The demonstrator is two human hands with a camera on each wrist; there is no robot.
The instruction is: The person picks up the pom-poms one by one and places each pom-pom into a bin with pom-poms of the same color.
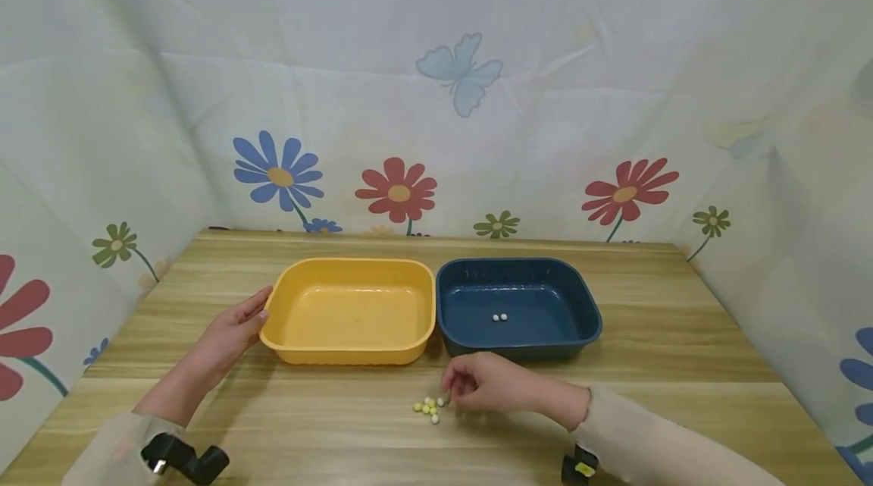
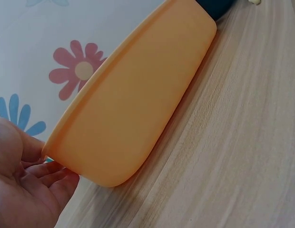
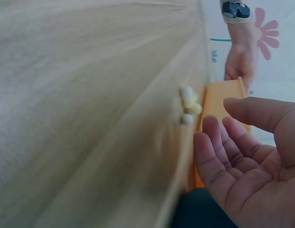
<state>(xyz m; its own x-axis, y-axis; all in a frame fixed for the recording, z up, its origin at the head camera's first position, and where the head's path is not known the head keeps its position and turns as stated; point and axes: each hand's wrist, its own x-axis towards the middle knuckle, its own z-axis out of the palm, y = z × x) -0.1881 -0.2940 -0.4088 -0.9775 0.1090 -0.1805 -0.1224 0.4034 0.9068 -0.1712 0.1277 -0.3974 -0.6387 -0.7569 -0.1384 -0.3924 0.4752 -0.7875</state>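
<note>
My left hand (image 1: 228,338) is at the left end of a yellow plastic tray (image 1: 348,356). In the left wrist view, the thumb lies at the tray's rim (image 2: 71,108) and the fingers curl under it. My right hand (image 1: 494,384) is just in front of a dark blue tray (image 1: 521,349), beside a small cluster of yellow and white beads (image 1: 427,409) on the table. The right wrist view shows its fingers loosely bent, the thumb apart from them and nothing held. Two white beads (image 1: 500,317) lie inside the blue tray.
Both trays stand side by side on a wood-grain table (image 1: 327,425), their neighbouring ends close together. A white cloth (image 1: 327,107) printed with flowers and butterflies hangs behind the table and along both sides.
</note>
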